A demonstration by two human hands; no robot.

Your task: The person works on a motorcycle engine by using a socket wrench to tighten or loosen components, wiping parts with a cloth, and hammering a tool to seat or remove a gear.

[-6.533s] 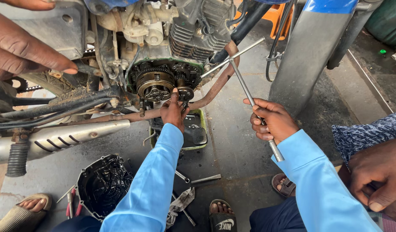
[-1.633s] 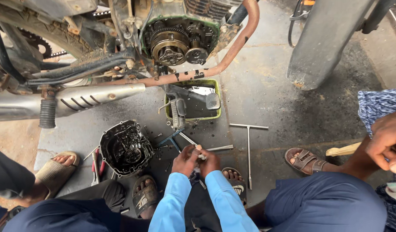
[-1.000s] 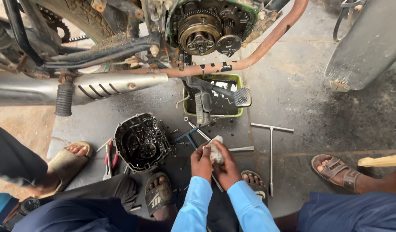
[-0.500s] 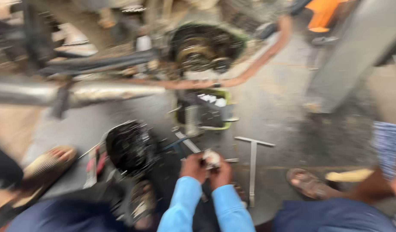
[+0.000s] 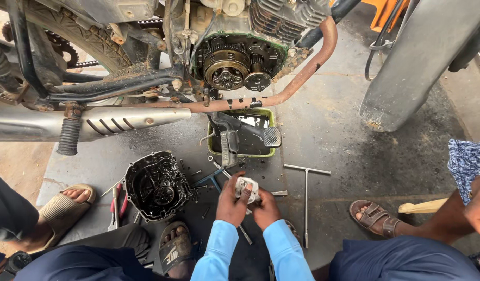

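Both hands meet low over the stained concrete floor, the left hand and right hand each with a closed grip on a white rag bunched between them. Around them lie a black engine cover, a T-wrench and a green oil pan under the motorcycle's open clutch.

I see an exposed clutch assembly on the motorcycle, rusty exhaust pipe, chrome muffler, green drain pan, black engine cover on the floor, T-handle wrench beside it.
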